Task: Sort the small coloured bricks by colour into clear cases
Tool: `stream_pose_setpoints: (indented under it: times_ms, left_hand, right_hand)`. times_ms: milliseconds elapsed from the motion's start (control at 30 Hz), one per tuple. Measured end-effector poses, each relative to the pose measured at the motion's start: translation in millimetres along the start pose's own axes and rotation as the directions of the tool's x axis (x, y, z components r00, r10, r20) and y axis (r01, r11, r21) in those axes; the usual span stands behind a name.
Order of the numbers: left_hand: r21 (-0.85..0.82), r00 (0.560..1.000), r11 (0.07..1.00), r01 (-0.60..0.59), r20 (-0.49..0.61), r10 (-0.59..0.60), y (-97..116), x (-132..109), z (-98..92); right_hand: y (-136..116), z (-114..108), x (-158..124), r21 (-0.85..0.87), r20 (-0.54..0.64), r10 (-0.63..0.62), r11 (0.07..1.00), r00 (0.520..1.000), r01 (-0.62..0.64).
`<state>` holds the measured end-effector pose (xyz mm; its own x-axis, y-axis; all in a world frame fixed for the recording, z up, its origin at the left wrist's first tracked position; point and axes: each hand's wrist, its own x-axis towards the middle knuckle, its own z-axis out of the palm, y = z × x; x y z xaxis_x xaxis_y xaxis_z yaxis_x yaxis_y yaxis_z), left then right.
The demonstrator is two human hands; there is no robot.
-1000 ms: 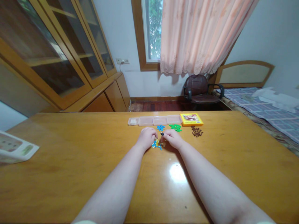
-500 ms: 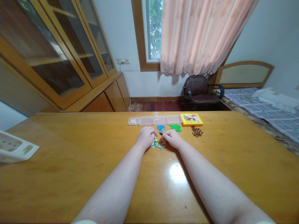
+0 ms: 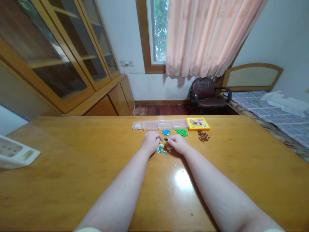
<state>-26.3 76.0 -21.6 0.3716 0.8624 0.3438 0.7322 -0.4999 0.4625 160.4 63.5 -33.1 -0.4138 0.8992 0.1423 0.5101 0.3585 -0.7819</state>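
Note:
Over a small mixed pile of blue, white and yellow pieces (image 3: 160, 149), my two hands face each other. My left hand (image 3: 151, 141) rests at the pile's left side with its fingers curled inward; whether they pinch a piece is hidden. At the right side, my right hand (image 3: 178, 143) has its fingers drawn together. A small black piece (image 3: 165, 139) shows at its fingertips. Just beyond the hands lie sorted heaps of blue pieces (image 3: 166, 132) and green pieces (image 3: 181, 132). A heap of brown pieces (image 3: 204, 136) lies farther right.
Clear shallow trays (image 3: 151, 125) stand in a row behind the heaps, ending at a yellow box (image 3: 199, 124). A white plastic object (image 3: 18, 154) sits at the wooden table's left edge. Beyond the table are a chair (image 3: 205, 91) and a bed.
The fingers of my right hand have shifted slightly inward over the mixed pile, and the black piece moved a little with them. My left hand stays almost in place.

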Motion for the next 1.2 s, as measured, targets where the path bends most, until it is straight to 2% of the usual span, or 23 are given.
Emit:
stream_pose_setpoints:
  times_ms: [133,267,333,433,533,600,800,933,1100,1200]
  left_hand:
    - [-0.001,1.0,1.0,-0.008,0.01,0.008,-2,0,0.7]
    - [-0.02,0.988,0.995,-0.101,0.112,0.103,-1,-1,0.3]
    - [-0.037,0.971,0.985,-0.167,0.167,0.171,0,-3,0.7]
    - [-0.03,0.961,0.978,-0.204,0.186,0.206,1,-4,2.6]
    - [0.0,0.965,0.979,-0.202,0.173,0.199,1,-4,4.7]
    - [0.017,0.969,0.982,-0.188,0.167,0.182,1,-4,5.6]
    - [0.079,0.992,0.995,-0.054,0.115,0.045,-2,-1,5.8]
    - [0.068,0.998,0.998,-0.019,0.069,0.014,-3,-1,4.8]
    - [0.085,0.997,0.996,0.012,0.081,-0.019,-2,-1,2.9]
    - [0.115,0.995,0.993,0.026,0.096,-0.037,-2,-1,3.0]
  right_hand:
    - [0,-1,2,-0.122,-0.1,0.032,0.992,0.994,-0.044]
    - [2,-3,3,-0.137,-0.187,0.012,0.99,0.982,-0.038]
    - [2,-3,3,-0.099,-0.193,0.007,0.995,0.981,-0.027]
    - [-1,-2,1,0.013,-0.127,0.019,1.0,0.992,-0.017]
    - [-4,0,0,0.109,-0.038,0.031,0.994,0.999,-0.027]
    - [-6,0,0,0.12,-0.021,0.044,0.992,0.999,-0.041]
    - [-1,-1,2,-0.024,-0.131,0.05,0.998,0.99,-0.054]
    - [3,0,3,-0.051,-0.125,0.033,0.998,0.992,-0.039]
    - [4,-1,4,-0.093,-0.167,0.035,0.994,0.985,-0.051]
    - [4,-1,5,-0.113,-0.144,0.022,0.993,0.989,-0.038]
